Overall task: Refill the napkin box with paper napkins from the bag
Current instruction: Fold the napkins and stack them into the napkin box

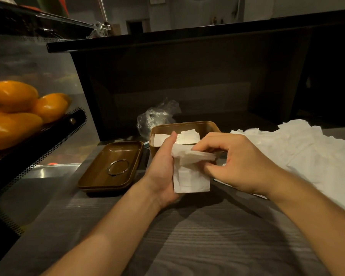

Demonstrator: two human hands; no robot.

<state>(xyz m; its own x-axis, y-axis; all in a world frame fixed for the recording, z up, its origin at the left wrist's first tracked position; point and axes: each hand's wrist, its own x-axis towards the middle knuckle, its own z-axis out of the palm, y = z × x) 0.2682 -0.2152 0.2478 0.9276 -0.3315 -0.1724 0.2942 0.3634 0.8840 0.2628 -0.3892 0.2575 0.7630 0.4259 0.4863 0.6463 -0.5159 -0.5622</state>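
A brown napkin box (205, 126) stands open on the counter with a few folded white napkins (187, 136) inside. Just in front of it, both hands hold one white paper napkin (189, 176). My left hand (163, 168) grips its left side from below. My right hand (233, 162) pinches its folded top edge. A loose pile of white napkins (307, 154) lies spread to the right. Behind the box sits a crumpled clear plastic bag (157, 116).
The box's brown lid (112, 166) lies upside down to the left with a metal ring in it. Oranges (14, 108) are heaped on a perforated black rack at far left. A dark raised counter wall (187, 76) closes off the back.
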